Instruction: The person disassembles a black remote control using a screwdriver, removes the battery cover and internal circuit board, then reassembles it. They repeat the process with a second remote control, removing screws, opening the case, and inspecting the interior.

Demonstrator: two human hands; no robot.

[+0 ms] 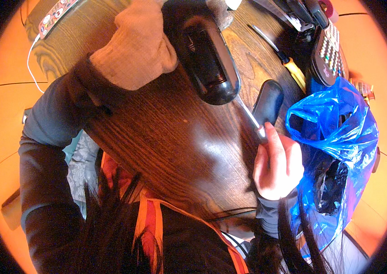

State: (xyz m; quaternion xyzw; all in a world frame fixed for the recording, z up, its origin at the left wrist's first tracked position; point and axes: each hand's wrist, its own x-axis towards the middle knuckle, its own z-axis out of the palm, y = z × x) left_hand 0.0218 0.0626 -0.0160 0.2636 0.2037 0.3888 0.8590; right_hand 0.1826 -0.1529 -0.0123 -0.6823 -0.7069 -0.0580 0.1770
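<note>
My left hand (134,45), in a tan knitted glove, is closed on a glossy black oval casing (223,68) and holds it up over the table. The casing looks hollow, with a recess along its face; the gloved fingertips are mostly hidden behind it. My bare right hand (278,162) pinches the handle end of a thin screwdriver (249,113). Its metal shaft slants up to the casing's lower right edge, where the tip is hard to make out. Just beyond the right fingers, a separate black oval cover (269,102) lies on the wood.
A yellow-handled screwdriver (295,74) lies on the wooden table (157,132) at the far right. A dark paddle-shaped brush (325,59) is near the right edge. A blue plastic bag (353,132) with dark contents stands at right. At far left is a stickered power strip (56,16).
</note>
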